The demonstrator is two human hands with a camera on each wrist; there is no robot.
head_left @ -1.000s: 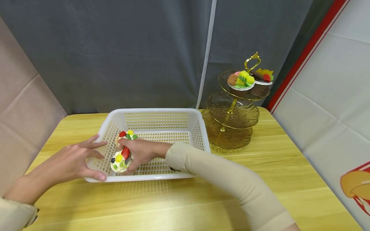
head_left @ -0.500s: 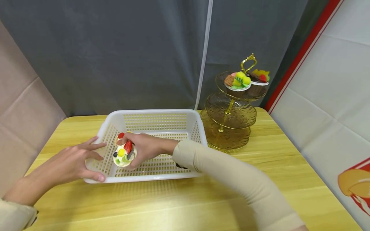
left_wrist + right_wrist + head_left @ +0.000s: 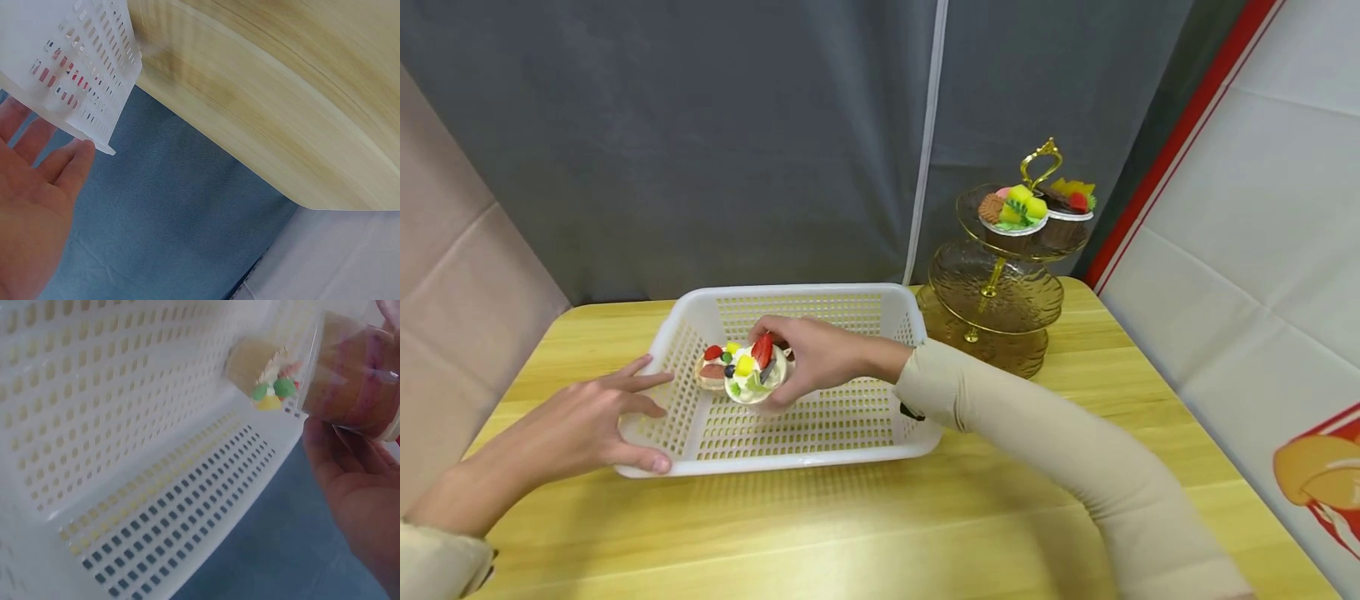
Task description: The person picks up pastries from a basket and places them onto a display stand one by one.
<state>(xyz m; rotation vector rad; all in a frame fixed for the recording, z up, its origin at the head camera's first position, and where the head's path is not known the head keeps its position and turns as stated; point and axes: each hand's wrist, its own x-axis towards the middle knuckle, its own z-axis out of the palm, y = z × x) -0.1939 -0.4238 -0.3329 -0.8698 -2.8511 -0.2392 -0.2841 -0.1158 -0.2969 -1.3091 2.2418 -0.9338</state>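
Observation:
My right hand [image 3: 820, 354] grips a cream-topped dessert cup [image 3: 756, 375] over the white basket, its top set with a strawberry, a yellow cube and a blueberry. In the right wrist view, brown and pink layers show through the clear wall of that dessert cup [image 3: 350, 375]. Behind it, inside the basket [image 3: 775, 461] at the left, sits a second dessert [image 3: 711, 372] with red, yellow and green toppings. My left hand [image 3: 591, 417] rests at the basket's left rim, fingers spread and the thumb on the front corner. In the left wrist view its fingertips touch the rim.
A three-tier gold-edged stand [image 3: 1000, 292] rises right of the basket on the wooden table [image 3: 880, 525]. On its top tier are a cupcake [image 3: 1015, 215] with a biscuit and fruit and a chocolate cupcake [image 3: 1071, 204]. A grey curtain [image 3: 737, 150] hangs behind.
My right hand has lifted the cream-topped dessert cup and carried it rightward and back from the basket's front left, uncovering the second dessert. The left hand stays at the rim.

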